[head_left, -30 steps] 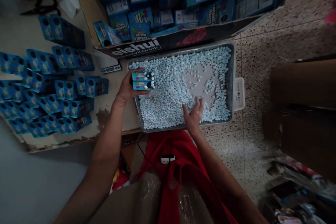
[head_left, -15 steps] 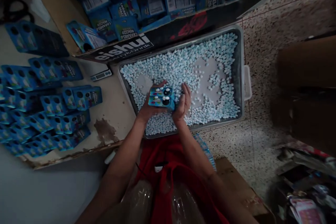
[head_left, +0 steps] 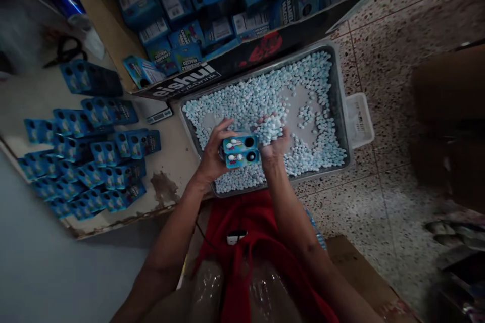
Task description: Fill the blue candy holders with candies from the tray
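Two small blue boxes (head_left: 241, 151) stand side by side in the grip of my left hand (head_left: 214, 154), with round dark holes on top and a few white candies lying on them. My right hand (head_left: 276, 144) is cupped palm up just right of the boxes, heaped with pale blue and white candies (head_left: 270, 128). Both hands are over a grey tray (head_left: 343, 106) that holds a wide layer of the same candies, with bare patches of its bottom showing at the left and right.
Behind the tray, a large cardboard box (head_left: 182, 83) holds many blue boxes. Rows of blue boxes (head_left: 94, 171) stand on the table (head_left: 178, 161) at left, near a small scale (head_left: 159, 115) and black scissors (head_left: 68, 50). A clear plastic container (head_left: 359, 120) adjoins the tray's right side.
My right hand has turned palm up and now holds a heap of candies. My left hand still holds the two boxes. The camera view has shifted.
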{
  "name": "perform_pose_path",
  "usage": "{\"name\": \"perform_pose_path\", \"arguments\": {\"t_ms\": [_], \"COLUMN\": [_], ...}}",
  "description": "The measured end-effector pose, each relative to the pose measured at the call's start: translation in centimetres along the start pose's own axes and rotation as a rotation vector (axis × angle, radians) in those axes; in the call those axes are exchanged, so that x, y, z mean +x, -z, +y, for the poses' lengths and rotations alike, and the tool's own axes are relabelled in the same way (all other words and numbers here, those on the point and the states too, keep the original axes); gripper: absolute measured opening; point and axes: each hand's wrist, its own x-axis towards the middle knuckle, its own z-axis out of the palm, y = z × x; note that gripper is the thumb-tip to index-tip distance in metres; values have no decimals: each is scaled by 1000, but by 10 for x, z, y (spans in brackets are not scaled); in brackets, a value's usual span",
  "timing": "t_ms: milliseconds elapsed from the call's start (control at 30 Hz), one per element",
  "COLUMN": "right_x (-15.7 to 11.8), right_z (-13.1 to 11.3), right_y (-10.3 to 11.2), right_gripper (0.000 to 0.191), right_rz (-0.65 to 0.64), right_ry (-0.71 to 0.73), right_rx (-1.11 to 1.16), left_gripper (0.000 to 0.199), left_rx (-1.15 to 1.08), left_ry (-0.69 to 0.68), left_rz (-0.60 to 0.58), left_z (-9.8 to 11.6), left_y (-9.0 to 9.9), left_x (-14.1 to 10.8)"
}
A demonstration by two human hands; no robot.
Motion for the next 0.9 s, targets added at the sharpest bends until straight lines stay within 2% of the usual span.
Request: {"name": "perform_pose_path", "arguments": {"t_ms": [100, 233, 467, 567, 633, 767, 900], "right_x": [-25, -60, -84, -92, -95, -96, -94], "right_z": [-15, -26, -21, -17, -17, -17, -12], "right_y": [-21, -47, -76, -79, -78, -73, -66], "right_gripper": [24, 27, 35, 43, 47, 47, 48], "right_rz": [-140, -340, -393, -424, -437, -493, -548], "right_ry": [108, 222, 289, 320, 330, 345, 367], "right_rx": [-28, -227, -455, -519, -544, -546, -626], "left_gripper": [73, 74, 75, 79, 80, 79, 83], "left_rx": [120, 127, 109, -1, -26, -12, 27], "left_ry": [3, 50, 114, 139, 149, 64, 126], "left_rz": [93, 141, 227, 204, 243, 257, 326], "left_z": [-15, -21, -13, -17, -20, -25, -30], "left_y": [4, -9, -15, -17, -19, -23, -25], "left_x": [-9, -10, -18, -25, -27, -24, -20]}}
